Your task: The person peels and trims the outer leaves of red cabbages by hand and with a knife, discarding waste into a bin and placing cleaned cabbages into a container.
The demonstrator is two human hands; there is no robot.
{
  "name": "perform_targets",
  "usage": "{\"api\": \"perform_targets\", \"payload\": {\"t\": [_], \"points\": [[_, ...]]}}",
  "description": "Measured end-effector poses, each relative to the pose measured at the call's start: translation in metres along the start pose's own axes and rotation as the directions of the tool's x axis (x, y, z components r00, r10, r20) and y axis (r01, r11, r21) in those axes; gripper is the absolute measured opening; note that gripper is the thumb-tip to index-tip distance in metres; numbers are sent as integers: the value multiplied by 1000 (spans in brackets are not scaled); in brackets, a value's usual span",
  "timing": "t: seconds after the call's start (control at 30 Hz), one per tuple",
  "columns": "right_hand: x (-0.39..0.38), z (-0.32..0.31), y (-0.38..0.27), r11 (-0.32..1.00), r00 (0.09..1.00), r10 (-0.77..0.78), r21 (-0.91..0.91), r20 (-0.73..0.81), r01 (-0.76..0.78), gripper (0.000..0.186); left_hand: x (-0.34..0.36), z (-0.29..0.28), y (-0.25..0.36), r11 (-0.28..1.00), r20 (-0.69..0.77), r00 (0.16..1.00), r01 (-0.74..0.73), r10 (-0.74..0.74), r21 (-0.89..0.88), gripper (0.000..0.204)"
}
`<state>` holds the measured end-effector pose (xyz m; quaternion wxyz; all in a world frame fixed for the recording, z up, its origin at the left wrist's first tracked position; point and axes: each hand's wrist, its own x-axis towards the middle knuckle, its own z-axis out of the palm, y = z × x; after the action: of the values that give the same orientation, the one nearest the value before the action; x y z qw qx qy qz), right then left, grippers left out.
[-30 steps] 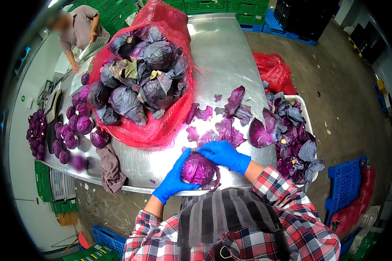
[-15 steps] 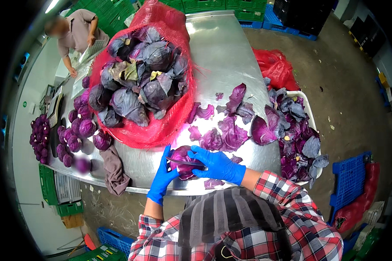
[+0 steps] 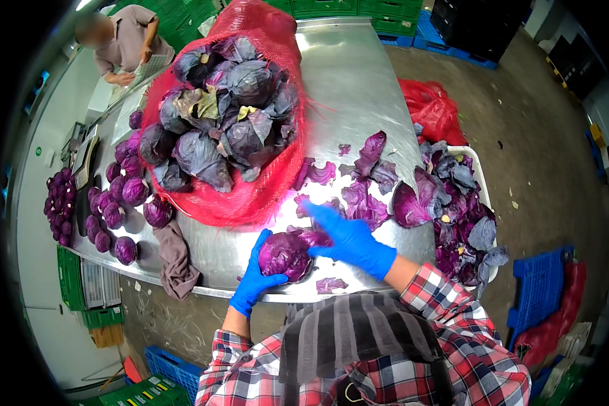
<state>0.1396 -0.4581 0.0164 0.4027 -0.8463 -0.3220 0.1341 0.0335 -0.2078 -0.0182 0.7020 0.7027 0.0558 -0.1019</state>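
My left hand (image 3: 252, 279), in a blue glove, is closed around the left side of a red cabbage (image 3: 284, 257) near the table's front edge. To its right, my right hand (image 3: 348, 237), also gloved in blue, is smeared by motion, its fingers pointing up and left. A loose purple leaf (image 3: 311, 236) shows between that hand's thumb and fingers, against the cabbage's top; whether it is gripped is unclear. The knife seen earlier is not visible now. More peeled leaves (image 3: 364, 203) lie on the metal table (image 3: 338, 74) beyond my right hand.
A red mesh bag (image 3: 250, 211) full of untrimmed cabbages lies ahead. Trimmed cabbages (image 3: 125, 250) and a brown cloth (image 3: 176, 260) are at left. A white bin (image 3: 482, 183) heaped with leaves stands at right. Another person (image 3: 132, 44) works at the far left.
My right hand has lifted off the cabbage and moved slightly right. The dark blade across the cabbage has gone from sight. My left hand still holds the cabbage.
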Motion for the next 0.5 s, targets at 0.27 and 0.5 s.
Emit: {"api": "perform_targets", "payload": {"t": [0.27, 0.5], "points": [[13, 26, 0, 961, 960, -274, 54, 62, 271, 48, 10, 9, 13, 994, 70, 997, 19, -27, 109, 117], [6, 48, 66, 686, 949, 312, 703, -47, -191, 22, 11, 14, 23, 951, 105, 984, -169, 147, 259, 110]]}}
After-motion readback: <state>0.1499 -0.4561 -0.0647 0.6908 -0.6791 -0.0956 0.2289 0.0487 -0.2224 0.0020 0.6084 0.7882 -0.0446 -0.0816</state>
